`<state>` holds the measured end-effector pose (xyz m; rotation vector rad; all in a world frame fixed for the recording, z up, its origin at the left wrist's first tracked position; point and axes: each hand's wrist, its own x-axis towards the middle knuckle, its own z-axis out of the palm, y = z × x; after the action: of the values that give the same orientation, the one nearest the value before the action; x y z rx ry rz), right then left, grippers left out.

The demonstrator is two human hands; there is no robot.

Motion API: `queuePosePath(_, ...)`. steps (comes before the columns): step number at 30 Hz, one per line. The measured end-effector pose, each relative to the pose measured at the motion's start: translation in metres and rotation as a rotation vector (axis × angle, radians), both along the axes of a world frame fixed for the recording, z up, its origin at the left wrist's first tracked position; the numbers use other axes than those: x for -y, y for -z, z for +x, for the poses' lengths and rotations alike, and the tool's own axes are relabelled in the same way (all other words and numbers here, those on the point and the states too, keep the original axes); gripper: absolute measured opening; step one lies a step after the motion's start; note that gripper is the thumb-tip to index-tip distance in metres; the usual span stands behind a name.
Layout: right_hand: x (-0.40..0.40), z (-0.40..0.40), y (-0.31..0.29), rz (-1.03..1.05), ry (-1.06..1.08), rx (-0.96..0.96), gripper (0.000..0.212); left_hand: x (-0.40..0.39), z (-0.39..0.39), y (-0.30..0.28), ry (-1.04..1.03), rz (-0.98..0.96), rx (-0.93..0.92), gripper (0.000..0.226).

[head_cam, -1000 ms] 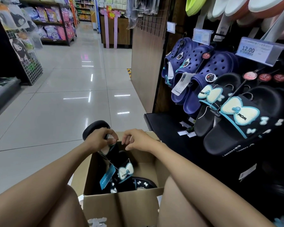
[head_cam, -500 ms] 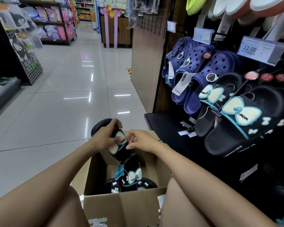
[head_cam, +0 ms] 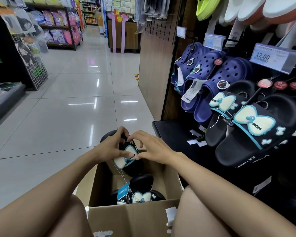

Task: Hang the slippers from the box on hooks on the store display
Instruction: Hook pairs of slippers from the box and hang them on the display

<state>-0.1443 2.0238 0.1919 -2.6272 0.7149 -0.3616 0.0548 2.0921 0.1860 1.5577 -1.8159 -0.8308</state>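
Fingers of both your hands are curled onto one black slipper above the box: left hand grips its left side, right hand pinches near the bow. Its long axis runs away from you, sole end beyond your fingertips. The hooks lie well right of and above your fingers, nearer your right hand, so I'd carry it rightward.

A retail shop aisle: slippers hanging on display hooks, a price tag reading 12.00, stocked shelves and a glossy tiled floor.
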Motion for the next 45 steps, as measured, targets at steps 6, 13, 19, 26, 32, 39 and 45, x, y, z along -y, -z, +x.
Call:
queuePosePath(6,0.001,0.0,0.004,-0.203,-0.019,-0.072,0.074,0.001,-0.002,-0.002,0.038,-0.037,-0.001,0.061)
queuePosePath(13,0.007,-0.004,0.002,-0.333,-0.004,-0.09,0.078,0.005,-0.012,-0.007,-0.035,-0.206,0.006,0.06)
queuePosePath(19,0.009,-0.004,0.001,-0.378,0.063,-0.098,0.068,0.012,-0.02,-0.011,-0.053,-0.317,0.226,0.041)
queuePosePath(26,0.014,-0.015,-0.007,-0.359,0.163,-0.029,0.063,0.012,-0.013,-0.017,-0.333,-0.484,0.046,0.012)
queuePosePath(32,0.018,-0.026,-0.01,-0.372,0.251,-0.008,0.061,0.018,0.009,0.015,-0.473,-0.32,0.106,0.014)
queuePosePath(39,0.028,-0.038,-0.004,-0.326,0.387,-0.133,0.064,0.043,-0.005,0.06,-0.19,-0.077,0.513,0.004)
queuePosePath(45,0.042,-0.057,0.01,-0.263,0.502,-0.241,0.069,0.068,-0.038,0.108,-0.027,0.06,0.623,0.024)
